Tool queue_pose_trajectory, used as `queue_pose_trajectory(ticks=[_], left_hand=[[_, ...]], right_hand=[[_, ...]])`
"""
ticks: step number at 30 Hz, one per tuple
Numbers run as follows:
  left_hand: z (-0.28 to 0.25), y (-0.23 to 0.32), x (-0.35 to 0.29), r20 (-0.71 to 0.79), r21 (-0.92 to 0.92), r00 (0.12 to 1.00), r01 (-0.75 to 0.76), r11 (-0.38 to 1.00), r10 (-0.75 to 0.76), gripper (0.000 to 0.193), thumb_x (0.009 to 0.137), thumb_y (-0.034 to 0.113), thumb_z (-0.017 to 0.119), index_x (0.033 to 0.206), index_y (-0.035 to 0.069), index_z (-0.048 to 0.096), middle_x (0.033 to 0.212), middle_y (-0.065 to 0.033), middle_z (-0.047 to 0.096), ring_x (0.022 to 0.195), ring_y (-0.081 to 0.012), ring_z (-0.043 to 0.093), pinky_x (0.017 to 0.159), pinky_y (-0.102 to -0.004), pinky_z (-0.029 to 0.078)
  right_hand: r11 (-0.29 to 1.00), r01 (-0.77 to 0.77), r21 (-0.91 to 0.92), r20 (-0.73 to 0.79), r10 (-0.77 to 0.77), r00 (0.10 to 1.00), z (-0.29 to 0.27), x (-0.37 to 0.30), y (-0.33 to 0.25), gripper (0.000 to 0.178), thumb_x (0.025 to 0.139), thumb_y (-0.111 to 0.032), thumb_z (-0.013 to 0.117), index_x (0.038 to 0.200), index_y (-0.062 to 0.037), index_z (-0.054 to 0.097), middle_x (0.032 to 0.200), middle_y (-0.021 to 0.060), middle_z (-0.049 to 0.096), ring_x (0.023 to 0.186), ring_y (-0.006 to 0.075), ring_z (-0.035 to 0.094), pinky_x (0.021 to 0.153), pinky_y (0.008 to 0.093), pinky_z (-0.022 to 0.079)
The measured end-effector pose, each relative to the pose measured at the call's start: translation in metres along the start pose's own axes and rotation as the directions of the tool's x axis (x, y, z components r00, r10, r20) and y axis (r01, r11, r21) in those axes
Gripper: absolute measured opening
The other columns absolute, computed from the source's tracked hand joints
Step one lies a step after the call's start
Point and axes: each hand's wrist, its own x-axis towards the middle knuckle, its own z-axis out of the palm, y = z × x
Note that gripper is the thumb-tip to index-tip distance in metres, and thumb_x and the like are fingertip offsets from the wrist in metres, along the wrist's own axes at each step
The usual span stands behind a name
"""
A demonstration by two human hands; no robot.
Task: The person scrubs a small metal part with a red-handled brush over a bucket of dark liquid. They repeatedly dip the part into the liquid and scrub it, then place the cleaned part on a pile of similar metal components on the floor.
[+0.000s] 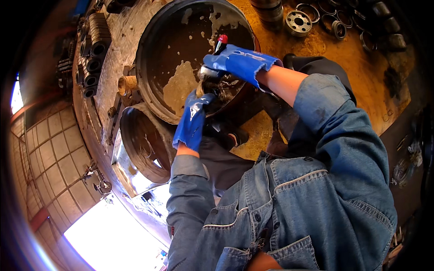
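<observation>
Both my hands wear blue rubber gloves and work over a large round basin (147,90) of dark liquid with patches of pale foam. My right hand (237,63) is closed around a black-handled tool with a red end (222,39). A shiny metal piece (210,71) shows below its fingers; the tool's kind is not clear. Just nearer to me, my left hand (194,118) grips a round metal part with a brownish rim (199,89). The glove and shadow hide much of this part, and I cannot tell whether the tool touches it.
Left of the basin stands a smaller round container (135,140). Stacked cylindrical metal parts (95,49) lie at the far left. At the far right are a wheel-like metal disc with holes (299,23), several rings (338,30) and a stack of round parts (267,12) on the brown-stained floor (361,81).
</observation>
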Motion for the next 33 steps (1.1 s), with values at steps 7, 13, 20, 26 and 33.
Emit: queue_pose_trajectory(ticks=[7, 13, 20, 26, 33], left_hand=[[-0.022, -0.016, 0.01, 0.074, -0.136, 0.997, 0.019, 0.99, -0.009, 0.048, 0.086, 0.007, 0.082, 0.131, -0.003, 0.066, 0.113, -0.0105, 0.074, 0.096, -0.0213, 0.072, 0.089, -0.0334, 0.058], [-0.035, -0.023, 0.009, 0.123, -0.19, 0.99, 0.092, 0.978, -0.069, 0.051, 0.083, -0.005, 0.08, 0.132, -0.003, 0.066, 0.114, -0.0094, 0.075, 0.098, -0.0214, 0.072, 0.093, -0.0336, 0.058], [-0.03, -0.032, 0.012, 0.101, -0.189, 0.995, 0.026, 0.982, -0.007, 0.048, 0.088, 0.003, 0.078, 0.134, -0.004, 0.064, 0.117, -0.0108, 0.074, 0.102, -0.0223, 0.071, 0.097, -0.0337, 0.056], [-0.032, -0.039, 0.01, 0.069, -0.152, 0.997, -0.025, 0.988, 0.036, 0.047, 0.093, 0.01, 0.077, 0.135, -0.004, 0.064, 0.119, -0.0119, 0.073, 0.106, -0.023, 0.069, 0.1, -0.0338, 0.053], [-0.031, -0.032, 0.016, 0.025, -0.13, 0.999, -0.034, 0.991, 0.037, 0.047, 0.095, 0.015, 0.074, 0.136, -0.005, 0.063, 0.121, -0.0124, 0.072, 0.109, -0.023, 0.068, 0.101, -0.0336, 0.052]], right_hand=[[0.998, -0.023, 0.058, 0.064, 0.019, 0.998, 0.046, 0.014, 0.013, 0.043, 0.098, -0.047, 0.062, 0.11, -0.0081, 0.074, 0.105, 0.0143, 0.076, 0.097, 0.0281, 0.071, 0.087, 0.0404, 0.054], [0.935, -0.322, -0.15, -0.13, 0.304, 0.944, 0.034, 0.022, 0.0, 0.042, 0.1, -0.042, 0.063, 0.103, -0.0024, 0.073, 0.104, 0.0172, 0.076, 0.094, 0.0389, 0.071, 0.086, 0.0415, 0.057], [0.947, 0.116, -0.299, 0.14, -0.077, 0.987, 0.048, 0.01, -0.002, 0.034, 0.104, -0.038, 0.055, 0.116, -0.0087, 0.067, 0.096, 0.018, 0.071, 0.088, 0.0327, 0.069, 0.082, 0.0416, 0.055], [0.907, -0.328, -0.265, -0.086, 0.317, 0.945, 0.037, 0.02, 0.01, 0.052, 0.098, -0.055, 0.059, 0.106, -0.0057, 0.075, 0.098, 0.0183, 0.076, 0.096, 0.0366, 0.072, 0.088, 0.0431, 0.056], [0.919, -0.295, -0.262, -0.058, 0.29, 0.955, 0.038, 0.008, -0.011, 0.05, 0.103, -0.046, 0.051, 0.099, -0.0035, 0.076, 0.097, 0.0194, 0.075, 0.091, 0.0385, 0.069, 0.089, 0.0459, 0.054]])
